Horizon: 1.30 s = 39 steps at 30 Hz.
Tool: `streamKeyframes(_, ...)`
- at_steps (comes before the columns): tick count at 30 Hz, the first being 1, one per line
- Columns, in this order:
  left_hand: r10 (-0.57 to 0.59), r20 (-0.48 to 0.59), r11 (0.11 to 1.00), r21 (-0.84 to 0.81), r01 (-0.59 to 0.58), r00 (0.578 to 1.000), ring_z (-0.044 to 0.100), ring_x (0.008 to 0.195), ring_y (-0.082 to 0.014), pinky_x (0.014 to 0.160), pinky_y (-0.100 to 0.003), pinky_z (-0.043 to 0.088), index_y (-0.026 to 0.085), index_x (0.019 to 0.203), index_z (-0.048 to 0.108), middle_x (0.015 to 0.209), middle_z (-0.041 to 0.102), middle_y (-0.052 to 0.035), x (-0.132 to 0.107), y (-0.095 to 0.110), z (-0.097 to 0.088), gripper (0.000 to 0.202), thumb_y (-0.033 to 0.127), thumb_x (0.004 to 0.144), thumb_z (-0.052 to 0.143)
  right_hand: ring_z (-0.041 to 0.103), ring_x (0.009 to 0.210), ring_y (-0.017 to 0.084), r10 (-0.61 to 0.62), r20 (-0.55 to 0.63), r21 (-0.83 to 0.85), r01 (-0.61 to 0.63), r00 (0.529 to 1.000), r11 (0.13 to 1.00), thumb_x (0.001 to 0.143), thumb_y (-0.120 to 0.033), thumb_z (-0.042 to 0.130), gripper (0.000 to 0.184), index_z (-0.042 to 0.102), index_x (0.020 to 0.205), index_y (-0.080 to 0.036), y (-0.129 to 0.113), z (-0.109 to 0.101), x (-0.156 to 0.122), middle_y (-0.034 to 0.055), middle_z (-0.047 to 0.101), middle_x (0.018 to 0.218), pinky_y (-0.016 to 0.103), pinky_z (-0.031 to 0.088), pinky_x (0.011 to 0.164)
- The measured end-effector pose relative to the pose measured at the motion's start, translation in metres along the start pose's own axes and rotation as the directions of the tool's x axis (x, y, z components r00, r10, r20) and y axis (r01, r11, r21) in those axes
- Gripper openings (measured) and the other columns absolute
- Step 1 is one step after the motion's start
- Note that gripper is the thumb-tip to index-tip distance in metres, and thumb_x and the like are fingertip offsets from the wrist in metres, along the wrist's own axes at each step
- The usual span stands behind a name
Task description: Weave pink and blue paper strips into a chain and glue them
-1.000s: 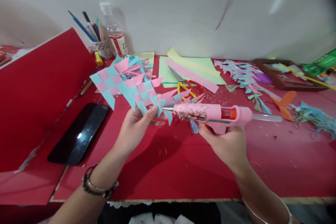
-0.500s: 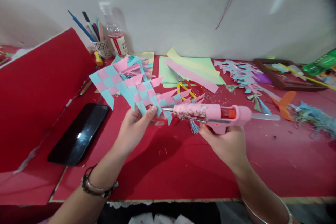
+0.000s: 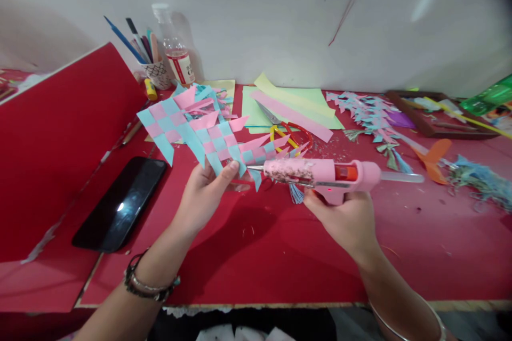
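Observation:
My left hand (image 3: 204, 197) pinches the lower edge of a woven pink and blue paper piece (image 3: 192, 130), thumb on top, holding it above the red table (image 3: 280, 256). A pink glue gun (image 3: 320, 173) sits in my right hand (image 3: 346, 218), fingers wrapped round its grip. The gun lies level, its metal nozzle pointing left and touching the woven paper close to my left thumb. A clear glue stick pokes out of the gun's back end to the right.
A black phone (image 3: 120, 205) lies left of my hands. A red board (image 3: 60, 138) leans at the left. Scissors (image 3: 286, 128) rest on green and pink sheets (image 3: 288, 104). A pen cup (image 3: 156, 72) and bottle (image 3: 176, 53) stand by the wall. Folded paper pieces (image 3: 368, 112) lie at right.
The glue gun has slid a little to the left, bringing its nozzle closer in against the woven paper. My left hand holds the paper almost still.

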<state>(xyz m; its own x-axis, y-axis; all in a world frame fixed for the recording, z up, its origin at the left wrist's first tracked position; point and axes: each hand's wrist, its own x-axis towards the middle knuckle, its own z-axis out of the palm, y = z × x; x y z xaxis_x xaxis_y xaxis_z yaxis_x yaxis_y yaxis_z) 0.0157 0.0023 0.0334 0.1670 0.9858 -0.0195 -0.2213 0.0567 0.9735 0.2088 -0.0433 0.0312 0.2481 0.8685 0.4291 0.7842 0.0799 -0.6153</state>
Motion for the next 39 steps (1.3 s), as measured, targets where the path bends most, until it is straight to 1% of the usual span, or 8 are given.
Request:
streamKeyframes(15, -0.081, -0.062, 0.997, -0.016, 0.08, 0.995, 0.057, 0.058, -0.0088, 0.055, -0.023, 0.053, 0.016, 0.076, 0.057, 0.071, 0.058, 0.0016, 0.007, -0.002, -0.005, 0.019, 0.032, 0.067, 0.063, 0.052, 0.039, 0.013, 0.134, 0.012, 0.05, -0.134, 0.991, 0.99, 0.061, -0.03, 0.061, 0.017, 0.053, 0.051, -0.018, 0.007, -0.022, 0.019, -0.0031, 0.052, 0.041, 0.021, 0.039, 0.036)
streamKeyframes(19, -0.117, -0.081, 0.993, -0.039, 0.114, 0.99, 0.057, 0.057, -0.009, 0.056, -0.024, 0.053, 0.015, 0.078, 0.056, 0.07, 0.059, 0.0013, 0.011, -0.006, -0.007, 0.022, 0.033, 0.067, 0.062, 0.053, 0.04, 0.012, 0.232, -0.001, 0.046, -0.231, 0.973, 0.972, 0.065, -0.035, 0.06, 0.023, 0.051, 0.051, -0.019, 0.047, -0.053, 0.034, -0.0004, 0.054, 0.044, 0.022, 0.041, 0.041)
streamKeyframes(23, -0.139, -0.075, 0.989, -0.067, 0.135, 0.987, 0.059, 0.058, -0.0094, 0.056, -0.024, 0.053, 0.015, 0.079, 0.055, 0.072, 0.06, 0.001, 0.013, -0.009, -0.009, 0.023, 0.033, 0.066, 0.063, 0.056, 0.04, 0.013, 0.293, 0.165, 0.184, -0.321, 0.942, 0.929, 0.07, -0.034, 0.054, 0.013, 0.051, 0.065, -0.022, 0.11, -0.066, 0.043, 0.0004, 0.056, 0.044, 0.023, 0.04, 0.04)
streamKeyframes(28, -0.135, -0.07, 0.989, -0.066, 0.13, 0.988, 0.059, 0.059, -0.0094, 0.055, -0.023, 0.053, 0.015, 0.076, 0.055, 0.072, 0.059, 0.0011, 0.011, -0.011, -0.006, 0.021, 0.033, 0.066, 0.062, 0.047, 0.03, 0.014, 0.201, 0.191, -0.266, -0.147, 0.961, 0.953, 0.063, -0.034, 0.06, 0.026, 0.042, 0.047, -0.023, 0.157, -0.069, 0.047, -0.0017, 0.048, 0.036, 0.026, 0.034, 0.033)
streamKeyframes(31, -0.139, -0.063, 0.989, -0.058, 0.136, 0.988, 0.059, 0.061, -0.01, 0.054, -0.023, 0.053, 0.014, 0.076, 0.054, 0.071, 0.057, 0.0011, 0.01, -0.012, -0.003, 0.021, 0.032, 0.067, 0.062, 0.045, 0.034, 0.014, 0.145, 0.18, -0.441, -0.052, 0.973, 0.896, 0.061, -0.037, 0.061, 0.031, 0.042, 0.041, -0.024, 0.139, -0.076, 0.048, -0.0001, 0.046, 0.039, 0.028, 0.031, 0.037)
streamKeyframes(34, -0.151, -0.018, 0.987, -0.065, 0.15, 0.988, 0.059, 0.063, -0.011, 0.055, -0.024, 0.054, 0.014, 0.076, 0.054, 0.069, 0.056, 0.001, 0.008, -0.013, 0.001, 0.02, 0.03, 0.068, 0.062, 0.057, 0.062, 0.022, 0.043, 0.054, -0.457, -0.014, 0.998, 0.889, 0.07, -0.042, 0.052, 0.017, 0.056, 0.069, -0.025, 0.091, -0.069, 0.05, 0.0068, 0.059, 0.068, 0.036, 0.041, 0.052)
streamKeyframes(37, -0.156, 0.031, 0.986, -0.061, 0.157, 0.987, 0.059, 0.061, -0.0108, 0.055, -0.025, 0.054, 0.014, 0.075, 0.054, 0.065, 0.055, 0.0018, 0.006, -0.014, 0.004, 0.018, 0.029, 0.069, 0.061, 0.052, 0.098, 0.021, -0.201, 0.257, -0.064, 0.224, 0.945, 0.973, 0.073, -0.035, 0.053, 0.028, 0.053, 0.099, -0.023, 0.041, -0.039, 0.053, 0.0066, 0.056, 0.102, 0.039, 0.041, 0.083)
streamKeyframes(39, -0.156, 0.061, 0.987, -0.037, 0.158, 0.986, 0.059, 0.06, -0.0107, 0.054, -0.024, 0.053, 0.014, 0.076, 0.054, 0.065, 0.056, 0.0014, 0.005, -0.015, 0.005, 0.018, 0.03, 0.07, 0.06, 0.049, 0.104, 0.019, -0.243, 0.424, 0.226, 0.158, 0.872, 0.961, 0.073, -0.034, 0.054, 0.036, 0.051, 0.106, -0.022, 0.021, -0.015, 0.053, 0.0055, 0.053, 0.11, 0.037, 0.039, 0.088)
